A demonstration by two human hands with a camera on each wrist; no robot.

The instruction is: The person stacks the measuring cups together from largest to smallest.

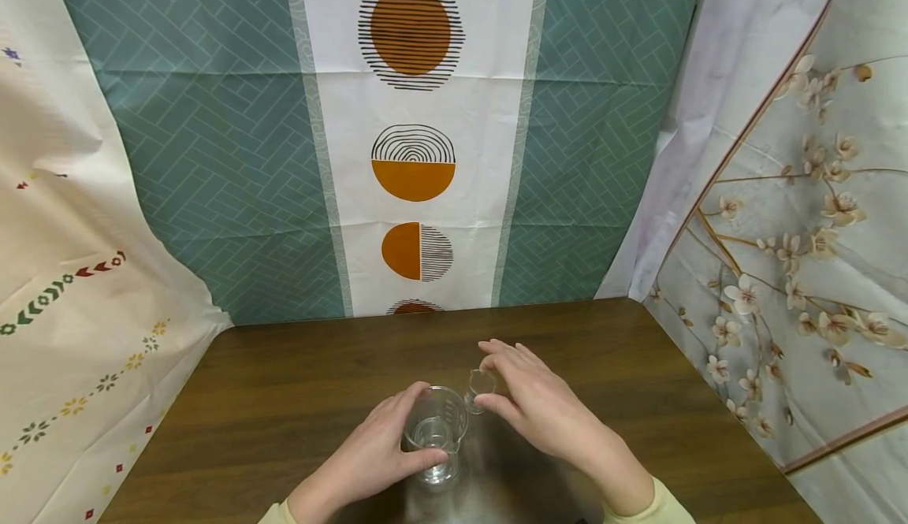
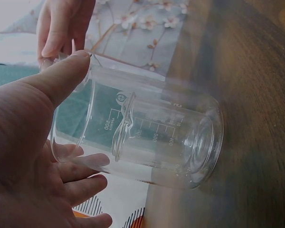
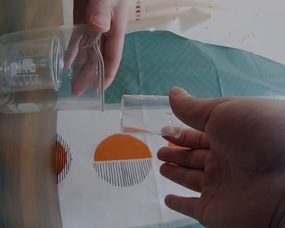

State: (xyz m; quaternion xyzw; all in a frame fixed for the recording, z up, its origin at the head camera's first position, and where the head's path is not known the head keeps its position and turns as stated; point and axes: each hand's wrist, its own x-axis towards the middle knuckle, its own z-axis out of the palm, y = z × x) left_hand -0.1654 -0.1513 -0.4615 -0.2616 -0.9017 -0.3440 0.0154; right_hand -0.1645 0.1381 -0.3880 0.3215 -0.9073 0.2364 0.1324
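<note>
A large clear glass beaker (image 2: 102, 102) stands upright on the table with a medium beaker (image 2: 152, 142) nested inside it. My left hand (image 1: 379, 445) holds the large beaker near its rim, thumb on the near side and fingers around the far side. In the right wrist view, a small glass beaker (image 3: 145, 115) hangs in the air, pinched near its top between the thumb and index finger of my right hand (image 1: 542, 402). The small beaker is just right of the large one, at about rim height, and apart from it. The other right fingers are spread loosely.
The dark wooden table (image 1: 284, 382) reaches back to a green and white patterned cloth (image 1: 234, 193). A cream cloth (image 1: 85, 288) hangs on the left side, and a flowered cloth (image 1: 780, 288) on the right.
</note>
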